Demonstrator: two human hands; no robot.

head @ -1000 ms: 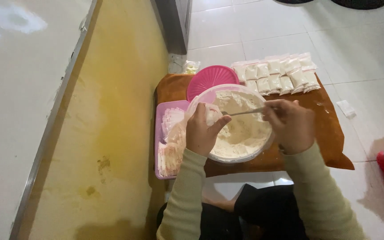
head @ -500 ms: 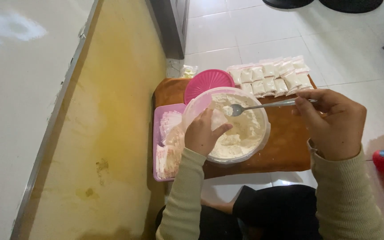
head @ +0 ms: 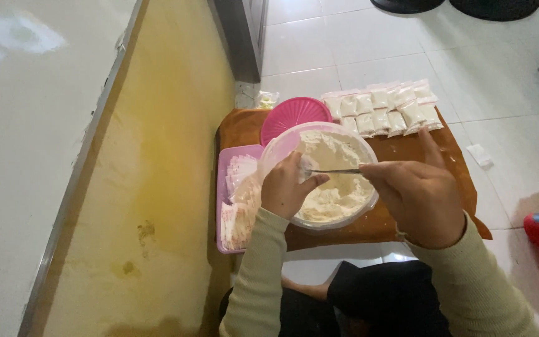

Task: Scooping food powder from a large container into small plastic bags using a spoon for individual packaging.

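Left hand (head: 285, 190) pinches a small clear bag (head: 304, 167) open over the flour tub (head: 338, 215), catching spills. Right hand (head: 419, 193), at 3 o'clock, is clamped on a spoon (head: 338, 170) feeding it. Filled bags (head: 382, 109) lie at 12 o'clock.

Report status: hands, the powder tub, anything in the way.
Left hand holds small bag over tub. Right hand grips spoon, tip at bag mouth. Nothing blocking; filled packets lie behind.

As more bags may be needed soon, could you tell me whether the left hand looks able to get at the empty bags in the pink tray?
Probably yes: the left hand is right beside the pink tray, with nothing between.
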